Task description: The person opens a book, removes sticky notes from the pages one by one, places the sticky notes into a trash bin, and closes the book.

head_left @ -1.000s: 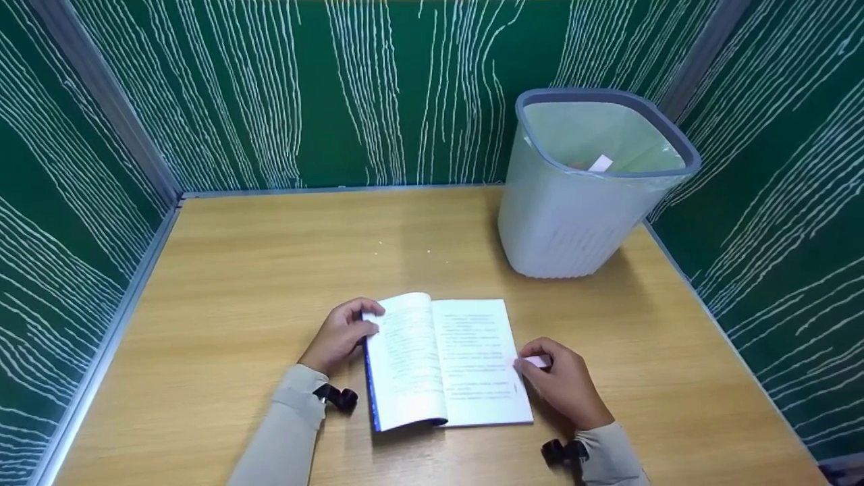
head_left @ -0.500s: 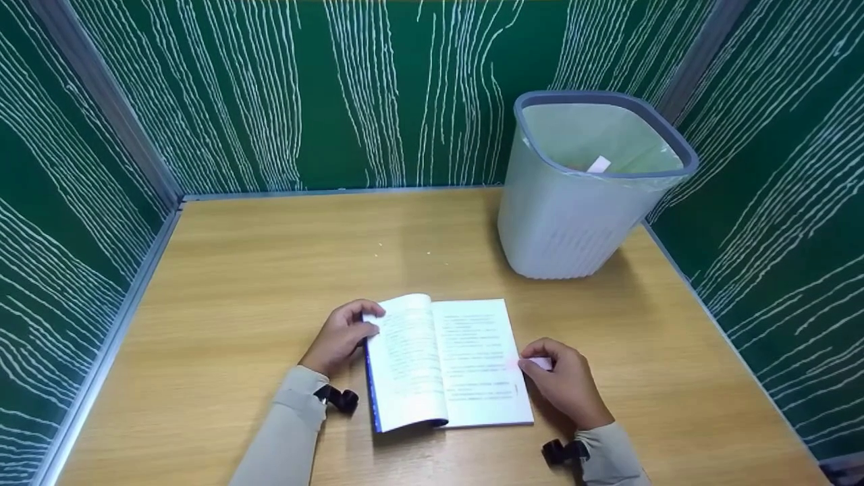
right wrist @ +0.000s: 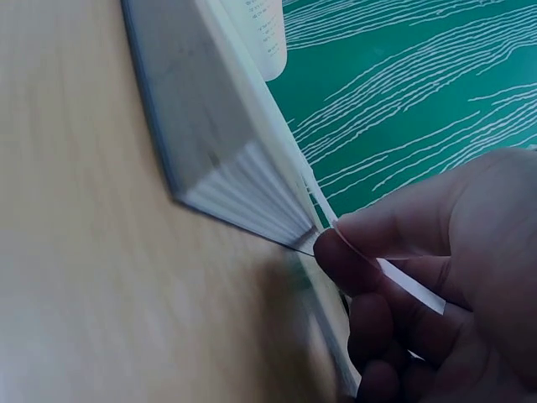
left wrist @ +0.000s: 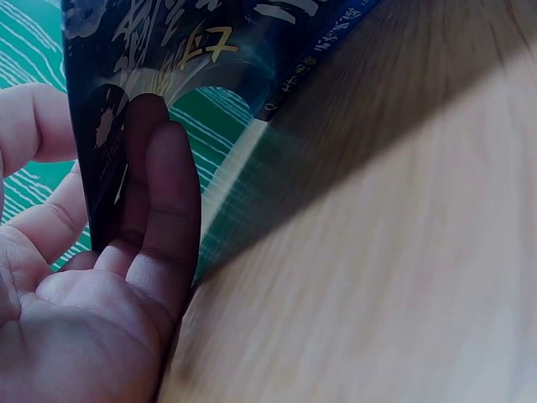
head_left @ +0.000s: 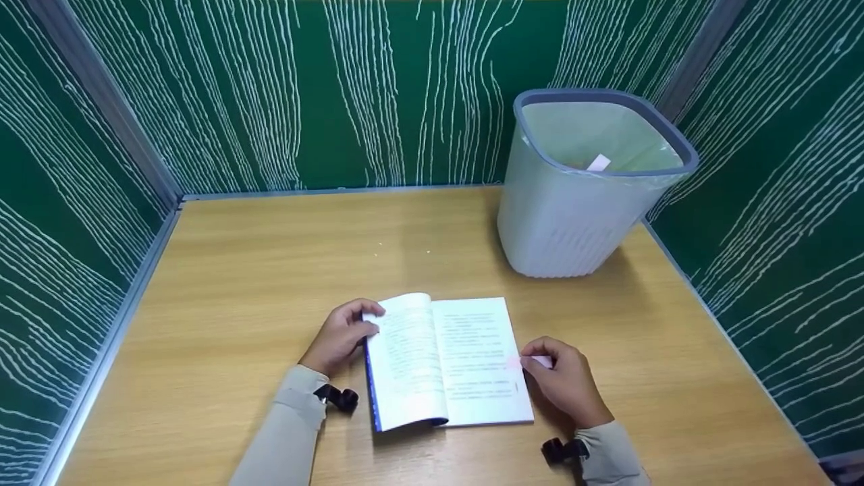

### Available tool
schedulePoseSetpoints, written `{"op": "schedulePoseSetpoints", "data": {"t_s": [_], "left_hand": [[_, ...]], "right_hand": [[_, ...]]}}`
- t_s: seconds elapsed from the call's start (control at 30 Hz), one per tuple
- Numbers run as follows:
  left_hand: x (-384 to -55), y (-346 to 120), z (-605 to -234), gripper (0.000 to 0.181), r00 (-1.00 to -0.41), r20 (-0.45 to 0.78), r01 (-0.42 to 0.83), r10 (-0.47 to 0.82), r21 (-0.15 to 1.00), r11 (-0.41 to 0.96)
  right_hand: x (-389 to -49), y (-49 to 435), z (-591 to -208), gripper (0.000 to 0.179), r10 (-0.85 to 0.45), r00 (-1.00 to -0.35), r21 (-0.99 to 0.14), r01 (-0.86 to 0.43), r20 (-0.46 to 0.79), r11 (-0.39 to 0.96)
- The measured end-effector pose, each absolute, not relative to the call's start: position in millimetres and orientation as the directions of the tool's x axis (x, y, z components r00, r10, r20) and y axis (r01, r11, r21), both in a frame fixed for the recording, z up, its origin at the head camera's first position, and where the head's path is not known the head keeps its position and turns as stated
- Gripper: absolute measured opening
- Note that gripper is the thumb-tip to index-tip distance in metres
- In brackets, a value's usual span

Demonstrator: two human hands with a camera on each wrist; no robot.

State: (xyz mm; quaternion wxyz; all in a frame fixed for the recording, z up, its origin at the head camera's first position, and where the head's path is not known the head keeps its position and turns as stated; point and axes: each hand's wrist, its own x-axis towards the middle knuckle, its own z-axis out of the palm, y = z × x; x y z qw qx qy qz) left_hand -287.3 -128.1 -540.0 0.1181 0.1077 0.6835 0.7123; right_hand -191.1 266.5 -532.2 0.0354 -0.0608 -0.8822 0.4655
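Note:
An open book [head_left: 472, 364] with a dark blue cover lies in front of me, its left-hand pages curving up. My left hand [head_left: 341, 336] holds the left side of it, thumb on the page and fingers behind the cover [left wrist: 176, 50]. At the right edge of the book, my right hand [head_left: 563, 381] pinches a thin, pale pink paper strip [right wrist: 411, 285] between thumb and forefinger. One end of the strip sticks out behind the fingertips; the other lies along the page edge, where a pinkish patch [head_left: 514, 362] shows on the page.
A pale waste bin [head_left: 567, 229] with a grey rim and a liner stands at the back right of the wooden table [head_left: 270, 256]. Inside it is a small whitish slip [head_left: 599, 163]. Tiny white bits dot the table beyond the book. Green panels with white lines surround it.
My right hand has shifted very slightly to the right with the paper strip, and the pinkish patch at the page edge shows more. The left hand and the book stay put.

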Motion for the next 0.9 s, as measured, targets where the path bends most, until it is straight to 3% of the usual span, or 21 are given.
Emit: {"op": "schedulePoseSetpoints", "data": {"t_s": [0.23, 0.67, 0.8, 0.9], "left_hand": [[-287.2, -126.6, -541.1, 0.028, -0.951, -0.008, -0.031, 0.31, 0.997, -0.069], [-287.6, -126.3, -538.2, 0.029, -0.95, -0.022, -0.043, 0.312, 0.997, -0.061], [-287.5, -126.5, -538.3, 0.03, -0.95, -0.022, -0.044, 0.311, 0.997, -0.064], [-287.3, -126.7, -538.7, 0.03, -0.95, -0.027, -0.049, 0.31, 0.997, -0.064]], "right_hand": [[-192.0, 269.0, -533.2, 0.005, 0.14, -0.989, -0.834, 0.043, 0.042, 0.551], [-193.9, 272.3, -530.8, 0.011, 0.282, -0.959, -0.824, 0.142, 0.023, 0.548], [-191.8, 270.7, -530.0, 0.01, 0.299, -0.953, -0.882, 0.109, 0.038, 0.459], [-189.9, 266.8, -529.3, 0.012, 0.243, -0.969, -0.937, 0.043, 0.045, 0.348]]}}
